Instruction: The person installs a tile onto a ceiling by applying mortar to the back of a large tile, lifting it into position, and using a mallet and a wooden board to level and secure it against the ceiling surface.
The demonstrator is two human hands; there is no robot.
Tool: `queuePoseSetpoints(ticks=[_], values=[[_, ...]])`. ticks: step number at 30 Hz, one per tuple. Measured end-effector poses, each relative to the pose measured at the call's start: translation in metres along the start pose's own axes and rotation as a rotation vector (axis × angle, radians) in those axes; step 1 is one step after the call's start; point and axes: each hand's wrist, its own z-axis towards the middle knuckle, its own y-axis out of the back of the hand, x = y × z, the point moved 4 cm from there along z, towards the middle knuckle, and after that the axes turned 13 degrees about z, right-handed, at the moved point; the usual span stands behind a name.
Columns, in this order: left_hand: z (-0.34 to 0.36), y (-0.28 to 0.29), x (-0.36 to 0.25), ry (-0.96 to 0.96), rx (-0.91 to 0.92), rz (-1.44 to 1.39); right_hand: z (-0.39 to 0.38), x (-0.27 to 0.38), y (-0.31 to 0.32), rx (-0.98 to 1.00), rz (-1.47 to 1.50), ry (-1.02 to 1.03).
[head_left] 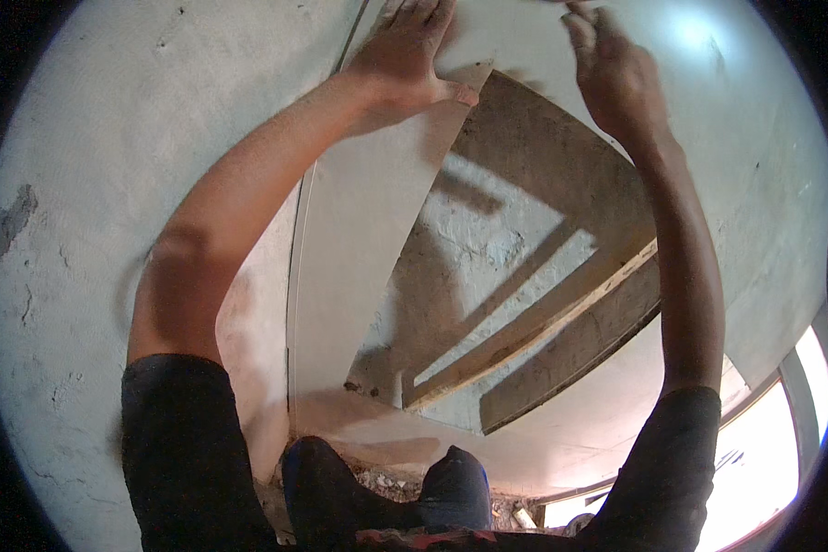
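Pale panel [359, 221] beside an opening [534, 120], left hand [403, 64] spread upon it.
It looks stiff and fairly light, likely brittle along its cut edge, so best borne on flat palms. The left grip is splayed wide, clasping nothing I can see; the right hand's [616, 78] fingers curl, holding what I cannot tell. A wooden batten [543, 317] crosses the opening; I make out no container.

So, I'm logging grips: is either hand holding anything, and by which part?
The left hand lies on the pale panel, no grip visible; whether the right hand holds anything can't be told.
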Motion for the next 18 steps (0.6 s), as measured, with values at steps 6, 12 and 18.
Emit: queuePoseSetpoints(ticks=[6, 12, 18], values=[[-0.002, 0.017, -0.003, 0.192, 0.096, -0.162, -0.001, 0.006, 0.000, -0.043, -0.044, 0.251], [-0.004, -0.006, 0.002, 0.005, 0.235, -0.245, 0.001, -0.020, -0.011, 0.020, -0.152, 0.136], [-0.009, -0.016, 0.002, -0.008, 0.080, 0.060, 0.000, -0.030, -0.016, 0.044, -0.207, 0.119]])
